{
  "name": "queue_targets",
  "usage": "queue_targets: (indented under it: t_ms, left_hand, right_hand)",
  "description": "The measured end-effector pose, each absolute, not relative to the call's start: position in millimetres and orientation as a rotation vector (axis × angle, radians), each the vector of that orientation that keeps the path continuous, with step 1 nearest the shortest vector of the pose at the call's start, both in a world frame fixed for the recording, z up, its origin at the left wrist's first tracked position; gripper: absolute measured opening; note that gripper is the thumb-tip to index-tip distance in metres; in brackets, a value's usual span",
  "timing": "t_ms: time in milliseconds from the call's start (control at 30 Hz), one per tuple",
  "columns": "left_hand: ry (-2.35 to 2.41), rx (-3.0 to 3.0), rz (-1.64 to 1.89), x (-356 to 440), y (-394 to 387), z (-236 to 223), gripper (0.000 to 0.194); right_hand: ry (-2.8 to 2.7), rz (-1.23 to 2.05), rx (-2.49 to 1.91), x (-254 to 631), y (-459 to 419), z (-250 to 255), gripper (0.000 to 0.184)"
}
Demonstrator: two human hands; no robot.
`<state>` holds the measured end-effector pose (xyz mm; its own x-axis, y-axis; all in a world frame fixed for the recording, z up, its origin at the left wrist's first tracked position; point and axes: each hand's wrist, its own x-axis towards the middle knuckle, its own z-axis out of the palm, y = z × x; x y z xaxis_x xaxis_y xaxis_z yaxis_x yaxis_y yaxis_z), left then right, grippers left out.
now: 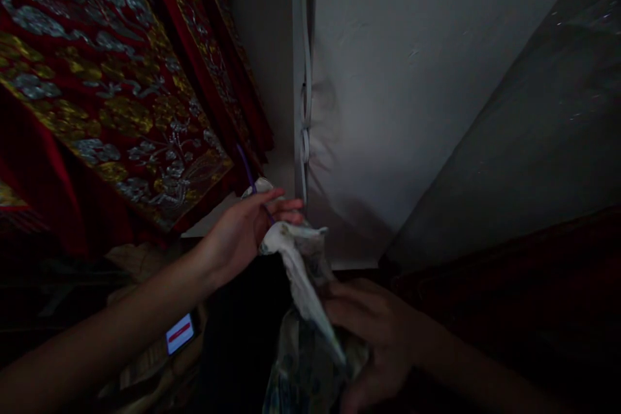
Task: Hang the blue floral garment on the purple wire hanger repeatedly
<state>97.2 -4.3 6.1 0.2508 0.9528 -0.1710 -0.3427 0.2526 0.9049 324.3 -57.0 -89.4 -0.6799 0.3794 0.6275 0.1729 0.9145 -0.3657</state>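
The pale patterned cloth point(303, 281) lies bunched between the two hands at lower centre, in front of the grey wall point(388, 77), with a thin purple cord point(246, 168) running up from near its top end. The left hand point(237, 239) is at that top end with fingers loosely extended, and whether it grips cannot be told; the right hand point(376, 330) is curved against the cloth's right side, its grip likewise unclear in the dim light. A red embroidered hanging point(130, 97) occupies the upper left, and a lit phone point(180, 334) lies below the left forearm.
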Motion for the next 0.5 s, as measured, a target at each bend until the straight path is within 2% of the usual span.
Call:
queue_targets:
  t_ms: [67, 200, 300, 400, 500]
  left_hand:
    - [0.895, 0.854, 0.918, 83.3, -13.7, -1.2, 0.015]
    - [0.995, 1.128, 0.550, 42.6, -26.4, -4.3, 0.032]
    - [1.110, 1.402, 0.489, 23.5, -32.3, 4.5, 0.036]
    - [1.194, 1.565, 0.650, 16.4, -26.4, 13.1, 0.032]
    - [1.254, 1.638, 0.857, 13.8, -5.1, 12.9, 0.032]
  right_hand:
    - [-2.343, 0.441, -0.266, 316.1, -44.7, -86.5, 0.062]
    - [-2.082, 0.315, -0.593, 330.7, -4.0, -81.0, 0.029]
    - [-1.855, 0.222, -0.875, 345.9, 25.1, -84.9, 0.033]
    - [-1.787, 0.625, -0.948, 351.5, 40.0, -91.8, 0.030]
    - [-1.498, 1.209, -0.950, 348.8, 44.1, -90.5, 0.045]
